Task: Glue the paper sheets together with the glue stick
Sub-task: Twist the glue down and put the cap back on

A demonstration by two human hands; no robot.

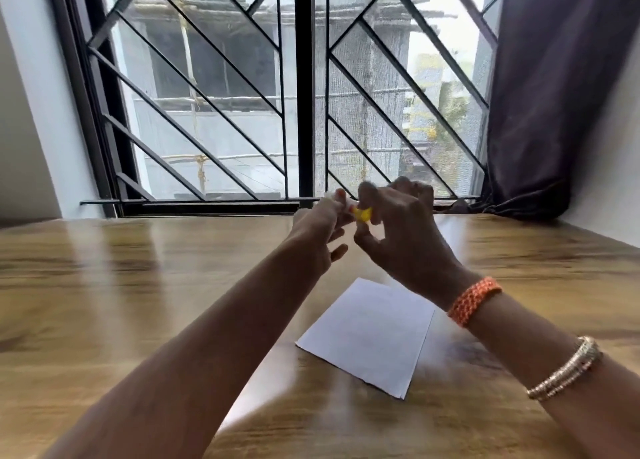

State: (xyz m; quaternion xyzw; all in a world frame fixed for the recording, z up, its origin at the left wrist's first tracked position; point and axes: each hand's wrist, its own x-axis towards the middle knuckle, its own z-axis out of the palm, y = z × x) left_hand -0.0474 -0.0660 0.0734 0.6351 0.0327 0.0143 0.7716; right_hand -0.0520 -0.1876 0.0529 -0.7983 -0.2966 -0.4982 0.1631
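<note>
Pinched the yellow glue stick [362,214] between left hand [320,228] and right hand [398,228] — above flat white paper sheets [369,334], glossy wooden table [138,285].

1. Both hands are raised above the worktop [104,285], close together in front of the window [221,95].
2. The left hand [320,237] and right hand [398,230] pinch a small yellow glue stick [362,213] between their fingertips; it is blurred and mostly hidden.
3. White paper sheets [370,334] lie stacked flat on the wooden worktop beneath the right wrist, untouched.
4. The right forearm wears an orange braided band [474,304] and a gold bracelet [568,368].
5. A dark curtain [554,95] hangs at the right of the window.
</note>
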